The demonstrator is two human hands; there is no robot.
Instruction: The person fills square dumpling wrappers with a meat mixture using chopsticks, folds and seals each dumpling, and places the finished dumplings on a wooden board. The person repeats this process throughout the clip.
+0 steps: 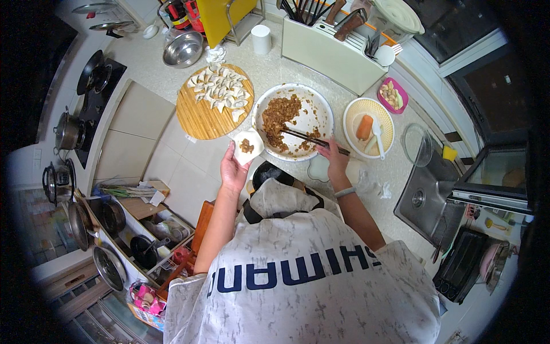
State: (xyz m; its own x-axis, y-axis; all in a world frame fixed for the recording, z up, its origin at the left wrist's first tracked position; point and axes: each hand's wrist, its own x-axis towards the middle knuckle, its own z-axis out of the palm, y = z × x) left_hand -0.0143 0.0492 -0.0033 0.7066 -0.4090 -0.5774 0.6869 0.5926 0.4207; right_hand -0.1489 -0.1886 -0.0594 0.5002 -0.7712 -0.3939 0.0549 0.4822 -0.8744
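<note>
On my left hand (233,171) lies a flat dough wrapper (254,142) with a small lump of brown filling (246,146) near its middle. My right hand (334,158) grips a pair of dark chopsticks (316,139), whose tips rest in the minced filling (279,114). That filling is heaped on the left side of a white basin (316,101) with a dark blue rim. Left of the basin, a round bamboo board (200,124) carries several folded dumplings (221,88). The wrapper is held just beside the basin's lower left rim.
A cream basket (349,129) with a carrot (364,127) and a white-handled peeler (379,139) stands right of the basin. Beyond it are a pink bowl (404,96) and a sink (423,202). A steel bowl (183,49), white cup (261,38) and knife holder (326,56) line the back.
</note>
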